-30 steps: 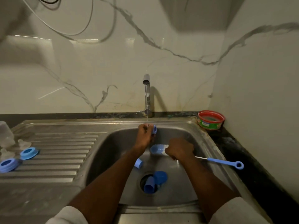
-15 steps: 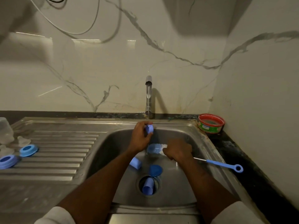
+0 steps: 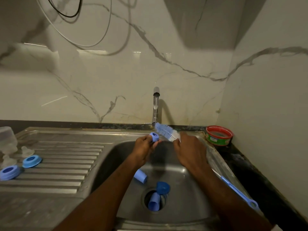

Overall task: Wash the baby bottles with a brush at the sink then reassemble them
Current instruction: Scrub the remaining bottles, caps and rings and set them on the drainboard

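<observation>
Small blue bottle cap (image 3: 154, 136) pinched by the left hand (image 3: 144, 150) above the sink (image 3: 188, 209), bottle brush (image 3: 166, 132) gripped by the right hand (image 3: 189, 150) at its 3 o'clock, bristles under the tap (image 3: 156, 104), handle partly hidden behind the forearm, clear bottle (image 3: 7, 139) cut off at 9 o'clock.

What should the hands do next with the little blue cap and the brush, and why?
Probably push the brush head into the small blue cap. The left hand holds the cap with its opening up, the right hand grips the brush beside it, and the tap is running.
</observation>
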A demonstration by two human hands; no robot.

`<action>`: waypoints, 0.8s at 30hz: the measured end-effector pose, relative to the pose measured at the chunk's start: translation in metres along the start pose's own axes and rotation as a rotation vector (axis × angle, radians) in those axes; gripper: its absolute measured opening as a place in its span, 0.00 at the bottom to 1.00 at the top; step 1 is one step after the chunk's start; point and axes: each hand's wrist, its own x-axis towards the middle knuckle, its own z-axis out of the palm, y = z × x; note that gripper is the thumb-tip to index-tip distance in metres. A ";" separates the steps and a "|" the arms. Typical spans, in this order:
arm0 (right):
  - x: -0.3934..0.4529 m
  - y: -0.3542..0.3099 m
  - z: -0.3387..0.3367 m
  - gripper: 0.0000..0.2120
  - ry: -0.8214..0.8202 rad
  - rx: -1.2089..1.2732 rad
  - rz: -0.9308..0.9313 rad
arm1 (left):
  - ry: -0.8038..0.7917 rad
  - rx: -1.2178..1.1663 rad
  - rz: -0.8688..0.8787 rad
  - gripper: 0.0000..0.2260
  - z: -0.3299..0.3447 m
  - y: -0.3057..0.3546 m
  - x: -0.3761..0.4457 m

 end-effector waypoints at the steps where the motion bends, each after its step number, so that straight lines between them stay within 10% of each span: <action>1: 0.001 -0.001 0.003 0.15 -0.004 0.035 -0.020 | -0.041 -0.022 -0.006 0.11 0.000 -0.001 0.003; 8: 0.022 -0.006 0.019 0.15 -0.114 0.070 0.006 | -0.163 -0.018 0.015 0.14 0.005 -0.016 0.010; 16: 0.004 -0.013 0.019 0.16 -0.109 0.102 -0.114 | 0.171 0.090 0.137 0.09 -0.009 -0.016 0.012; 24: 0.007 -0.002 0.014 0.15 -0.024 0.197 -0.050 | -0.161 0.093 0.099 0.12 0.006 -0.017 -0.001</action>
